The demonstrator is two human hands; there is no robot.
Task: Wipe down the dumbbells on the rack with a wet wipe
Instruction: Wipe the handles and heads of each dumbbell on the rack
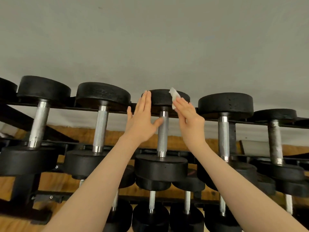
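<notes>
I had both hands up at the middle dumbbell (163,131) on the rack's (184,117) top tier. My left hand (142,121) was flat, fingers straight, fingertips against the far head's left side and thumb touching the handle. My right hand (187,118) pressed the wipe (174,97) to that head's right side with near-straight fingers. More dumbbells sat on either side and below.
</notes>
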